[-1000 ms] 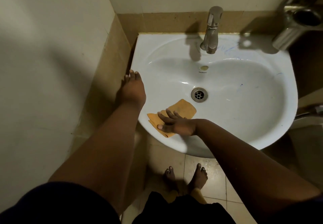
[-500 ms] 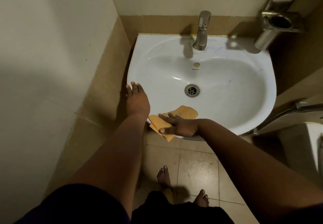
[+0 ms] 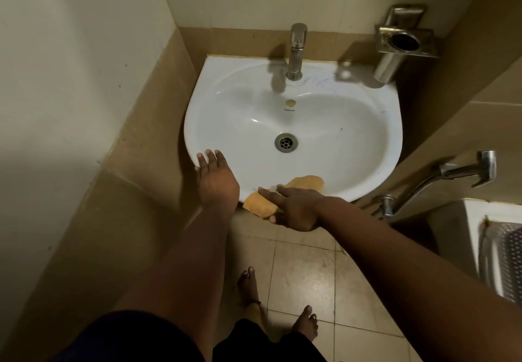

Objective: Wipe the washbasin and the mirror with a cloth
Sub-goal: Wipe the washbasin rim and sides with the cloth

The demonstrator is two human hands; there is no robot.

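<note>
A white washbasin (image 3: 353, 135) hangs in the wall corner, with a steel tap (image 3: 296, 51) at its back and a drain (image 3: 285, 142) in the middle. An orange cloth (image 3: 258, 203) lies over the basin's front rim. My right hand (image 3: 293, 209) presses on the cloth with straight fingers, the thumb under its lower edge. My left hand (image 3: 216, 179) rests flat on the basin's front left rim, fingers straight, just left of the cloth. No mirror is in view.
A steel wall holder (image 3: 401, 42) sits at the back right of the basin. A hand spray and hose (image 3: 463, 169) hang on the right wall, above a white fixture (image 3: 497, 251). My bare feet (image 3: 248, 285) stand on the tiled floor.
The view pulled back from the basin. The cloth and my right hand slid from inside the bowl to the front rim, and my left hand slid down the left rim toward the front.
</note>
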